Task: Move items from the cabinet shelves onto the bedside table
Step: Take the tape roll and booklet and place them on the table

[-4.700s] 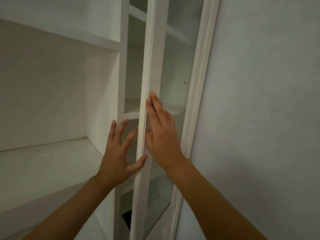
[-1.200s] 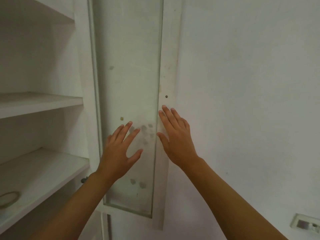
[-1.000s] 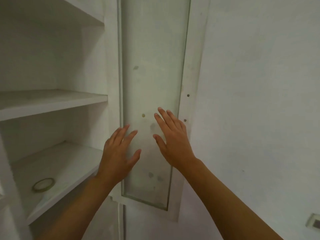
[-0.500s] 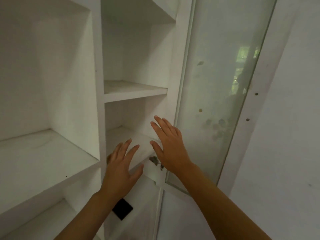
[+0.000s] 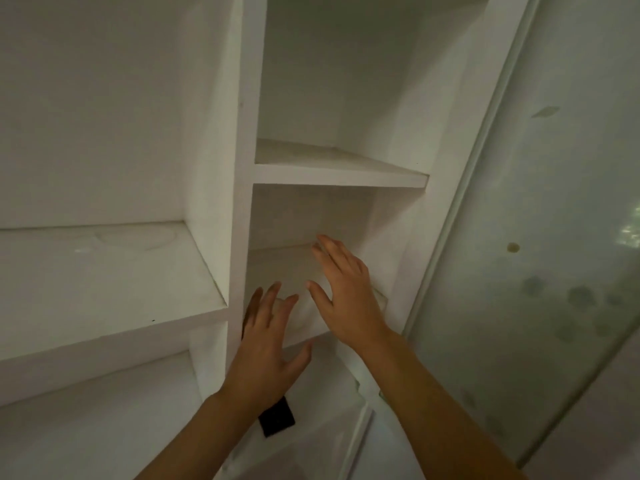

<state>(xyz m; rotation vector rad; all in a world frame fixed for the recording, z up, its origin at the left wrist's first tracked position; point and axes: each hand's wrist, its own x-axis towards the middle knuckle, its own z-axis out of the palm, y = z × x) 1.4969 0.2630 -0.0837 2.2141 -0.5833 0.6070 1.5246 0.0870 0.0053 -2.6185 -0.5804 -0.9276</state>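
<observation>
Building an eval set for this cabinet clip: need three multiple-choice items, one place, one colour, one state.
1. Where does the small flat square object lie?
A. top narrow shelf
B. wide left shelf
C. low shelf beneath the left hand

2. What colour is that object?
A. black
B. red
C. yellow

3. How is the glass cabinet door?
A. shut over the shelves
C. swung open to the right
B. removed

Answers:
1 C: it shows just below the left hand.
2 A: dark against the white shelf.
3 C: the shelves stand exposed, and the right hand reaches into the narrow middle shelf.
</observation>
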